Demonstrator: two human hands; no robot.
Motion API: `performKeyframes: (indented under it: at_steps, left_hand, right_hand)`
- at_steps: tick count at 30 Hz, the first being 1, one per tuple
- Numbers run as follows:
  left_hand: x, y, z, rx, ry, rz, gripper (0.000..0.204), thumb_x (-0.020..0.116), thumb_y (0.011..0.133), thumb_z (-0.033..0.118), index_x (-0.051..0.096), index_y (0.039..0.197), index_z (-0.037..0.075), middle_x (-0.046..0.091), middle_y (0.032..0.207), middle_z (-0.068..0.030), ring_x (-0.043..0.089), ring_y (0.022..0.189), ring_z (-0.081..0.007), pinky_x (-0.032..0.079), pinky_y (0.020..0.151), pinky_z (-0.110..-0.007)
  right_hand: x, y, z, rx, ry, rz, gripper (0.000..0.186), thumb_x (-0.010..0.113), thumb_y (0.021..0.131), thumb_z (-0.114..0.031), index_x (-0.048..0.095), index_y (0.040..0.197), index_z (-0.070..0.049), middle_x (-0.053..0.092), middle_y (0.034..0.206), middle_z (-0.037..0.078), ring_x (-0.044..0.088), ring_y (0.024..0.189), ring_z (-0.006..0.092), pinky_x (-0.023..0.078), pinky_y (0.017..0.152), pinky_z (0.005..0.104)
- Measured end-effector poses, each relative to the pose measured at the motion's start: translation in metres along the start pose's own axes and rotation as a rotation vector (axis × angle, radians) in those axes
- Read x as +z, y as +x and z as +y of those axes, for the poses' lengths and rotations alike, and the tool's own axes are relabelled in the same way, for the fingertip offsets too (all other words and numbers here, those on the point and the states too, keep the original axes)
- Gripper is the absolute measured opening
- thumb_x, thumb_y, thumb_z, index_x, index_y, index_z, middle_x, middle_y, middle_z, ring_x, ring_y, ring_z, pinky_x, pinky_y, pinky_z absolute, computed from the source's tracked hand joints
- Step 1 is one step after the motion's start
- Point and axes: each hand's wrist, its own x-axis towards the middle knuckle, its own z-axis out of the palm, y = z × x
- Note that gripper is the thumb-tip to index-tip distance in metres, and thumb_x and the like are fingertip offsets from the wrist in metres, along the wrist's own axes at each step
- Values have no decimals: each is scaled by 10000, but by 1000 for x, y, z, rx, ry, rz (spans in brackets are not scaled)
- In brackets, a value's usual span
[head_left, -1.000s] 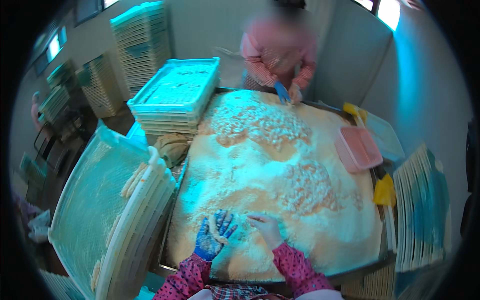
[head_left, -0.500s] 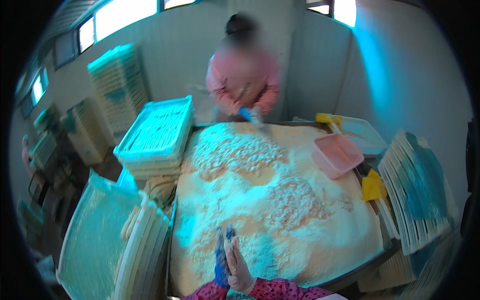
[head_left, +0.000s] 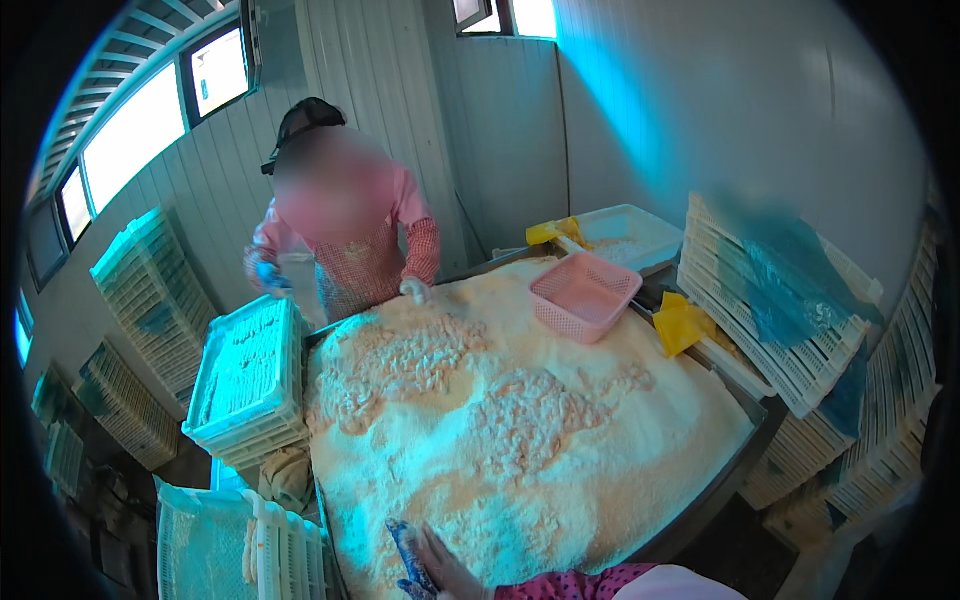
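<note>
Our powder-smeared, blue-gloved left hand (head_left: 408, 555) and pale-gloved right hand (head_left: 448, 568) face each other nearly flat, fingers extended; we cannot tell whether anything lies between. Loose cream-coloured powder (head_left: 400, 490) spreads beneath; lumpy, pale powder-coated pieces (head_left: 535, 415) lie ahead, rightward. Uneven pressing could flatten anything between. We can read no brands, labels or writing.
</note>
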Motion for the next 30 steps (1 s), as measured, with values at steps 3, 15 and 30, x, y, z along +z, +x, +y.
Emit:
performKeyframes:
  at_steps: [3, 15, 30]
  left_hand:
    - [-6, 1, 3, 6, -12, -14, 601, 341, 963, 335, 151, 1445, 29, 126, 1514, -132, 97, 1403, -244, 44, 1124, -404]
    - [-8, -17, 12, 74, -239, 77, 603, 367, 954, 336, 190, 1440, 28, 141, 1514, -129, 93, 1404, -260, 33, 1120, -427]
    - [-3, -31, 40, 304, -45, 87, 940, 484, 824, 629, 181, 1426, -26, 142, 1510, -135, 135, 1397, -226, 96, 1118, -380]
  right_hand:
    - [-13, 3, 8, 59, -41, 109, 889, 247, 887, -641, 9, 1444, 10, 26, 1501, 229, 15, 1390, 376, 41, 1112, 442]
    - [-11, -4, 20, 223, -90, 214, 804, 265, 912, -593, 60, 1456, -37, 36, 1504, 207, 45, 1385, 349, 65, 1107, 443]
    - [21, -19, -7, 413, 51, -155, 840, 257, 891, -633, 130, 1439, -9, 148, 1481, 196, 194, 1331, 339, 147, 1083, 448]
